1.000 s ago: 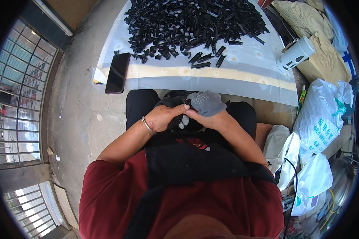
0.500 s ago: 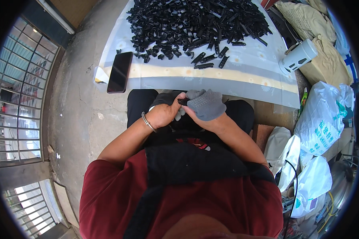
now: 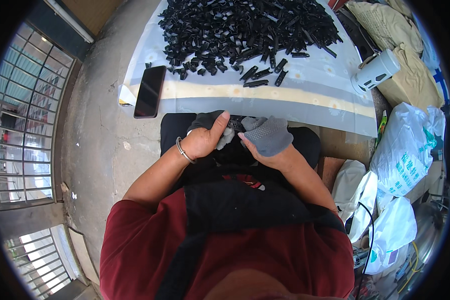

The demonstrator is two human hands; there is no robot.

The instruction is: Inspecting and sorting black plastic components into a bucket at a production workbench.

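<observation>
Above my lap, just off the table's near edge, my hands are close together. My left hand [image 3: 205, 138] has a bare thumb pointing up, a dark grey glove over the fingers and a metal bangle at the wrist. My right hand [image 3: 268, 139] wears a grey dotted glove that leaves the thumb bare. Both hands are closed around a small black plastic piece [image 3: 236, 123], mostly hidden by the gloves. A large pile of similar black plastic parts [image 3: 245, 35] covers the far part of the table, and several loose parts [image 3: 261, 74] lie in front of it.
A dark phone [image 3: 150, 92] lies at the left of the tablecloth [image 3: 200, 104]. A white-grey tumbler [image 3: 375, 71] stands at the right. Beyond the table's right side are paper sacks [image 3: 415, 75] and plastic bags [image 3: 400, 155]. A barred window [image 3: 22, 120] is on the left.
My hands have drawn slightly apart, the right one moving a little rightward. My left thumb has lifted off the black piece and now points up.
</observation>
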